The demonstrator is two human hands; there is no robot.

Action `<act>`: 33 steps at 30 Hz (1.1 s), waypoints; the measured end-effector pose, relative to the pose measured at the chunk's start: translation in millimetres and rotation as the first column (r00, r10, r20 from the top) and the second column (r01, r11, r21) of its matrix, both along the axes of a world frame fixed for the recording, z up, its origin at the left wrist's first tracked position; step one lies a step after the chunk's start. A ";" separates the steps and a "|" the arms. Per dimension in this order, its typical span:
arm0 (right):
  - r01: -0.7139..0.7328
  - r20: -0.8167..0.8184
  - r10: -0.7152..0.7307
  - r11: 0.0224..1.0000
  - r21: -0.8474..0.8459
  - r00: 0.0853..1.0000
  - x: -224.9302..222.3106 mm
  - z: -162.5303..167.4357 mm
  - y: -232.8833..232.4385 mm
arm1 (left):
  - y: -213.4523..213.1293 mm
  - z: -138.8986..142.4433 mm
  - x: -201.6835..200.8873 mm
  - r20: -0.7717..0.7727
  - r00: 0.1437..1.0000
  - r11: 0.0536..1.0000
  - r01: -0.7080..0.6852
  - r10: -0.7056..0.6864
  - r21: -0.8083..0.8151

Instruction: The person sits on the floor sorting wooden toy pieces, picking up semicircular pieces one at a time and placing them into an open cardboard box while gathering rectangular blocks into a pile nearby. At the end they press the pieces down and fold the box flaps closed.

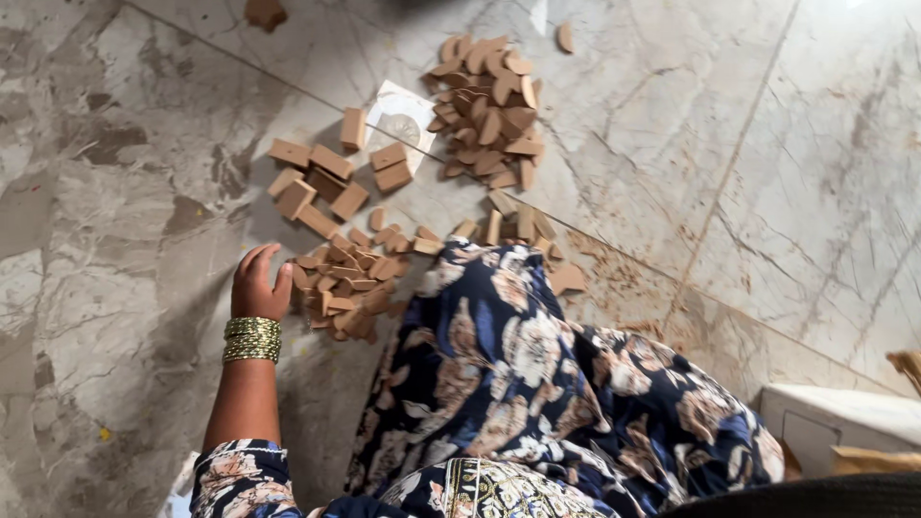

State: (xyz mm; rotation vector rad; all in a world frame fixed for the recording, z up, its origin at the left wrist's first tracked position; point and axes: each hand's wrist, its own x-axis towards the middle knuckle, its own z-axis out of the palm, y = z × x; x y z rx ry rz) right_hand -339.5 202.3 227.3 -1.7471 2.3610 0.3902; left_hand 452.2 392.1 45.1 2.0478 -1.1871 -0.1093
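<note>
— Where was the left hand (257, 284) at that moment?

— Low in the left half of the frame, reaching down to the marble floor (115, 192). The fingers were loosely curled and slightly spread, resting against the left edge of the nearest heap of small brown blocks (341, 283). I could not tell whether any block was actually pinched between the fingers; the palm faced away from the camera.

— Anything on the wrist?

— A stack of gold bangles (252, 340), just below the hand, and further down a floral sleeve (235, 475) at the bottom edge.

— And the right hand?

— It did not show anywhere in the frame.

— How were the blocks laid out?

— In three loose groups. The heap by the hand sat left of centre. Above it, toward the upper left, lay a scatter of larger rectangular blocks (317, 177), spread flat and mostly apart from one another. Toward the upper centre was a denser pile of rounded wedge-shaped pieces (487, 110). Between those two upper groups sat a white square floor drain (405, 120), with a couple of blocks lying partly on it.

— What filled the lower middle?

— A dark blue floral garment (537, 384) covering the person's knee, its top edge touching the near heap. At the lower right stood a white boxy object (835, 417).
</note>
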 end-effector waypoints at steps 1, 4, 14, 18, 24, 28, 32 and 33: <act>-0.067 0.028 0.066 0.998 0.008 0.997 10.7 9.8 -1.4 | -0.2 -3.2 5.8 0.013 1.000 1.000 0.013 -0.013 -0.011; -0.411 0.259 0.425 0.905 -0.106 0.868 80.0 30.5 -48.8 | -10.5 -9.3 22.5 0.091 0.995 0.997 0.053 -0.048 -0.057; -0.982 -0.003 0.989 0.148 -0.115 0.149 453.2 42.2 -222.2 | -36.7 -6.0 -11.9 -0.293 0.956 0.951 -0.092 0.002 -0.294; -0.990 -0.242 0.964 0.086 -0.112 0.111 543.9 31.3 -309.3 | -44.4 -1.3 -21.5 -0.219 0.971 0.969 0.046 -0.101 -0.241; -0.983 -0.750 0.636 0.125 -0.134 0.183 628.1 4.2 -471.8 | -45.4 -2.5 -25.8 -0.075 0.992 0.986 0.089 -0.101 -0.141; -0.873 -0.703 0.544 0.128 -0.470 0.458 632.3 -19.7 -557.9 | -41.8 -3.5 -27.8 -0.070 0.994 0.995 0.085 -0.088 -0.043; -0.899 -0.624 0.648 0.336 -0.280 0.437 593.8 -14.6 -595.5 | -40.7 -1.4 -28.4 -0.067 0.990 0.991 0.117 -0.121 -0.066; -0.875 -0.579 0.661 0.416 -0.245 0.477 582.3 -13.1 -597.9 | -40.6 -0.7 -28.5 -0.060 0.990 0.991 0.123 -0.126 -0.050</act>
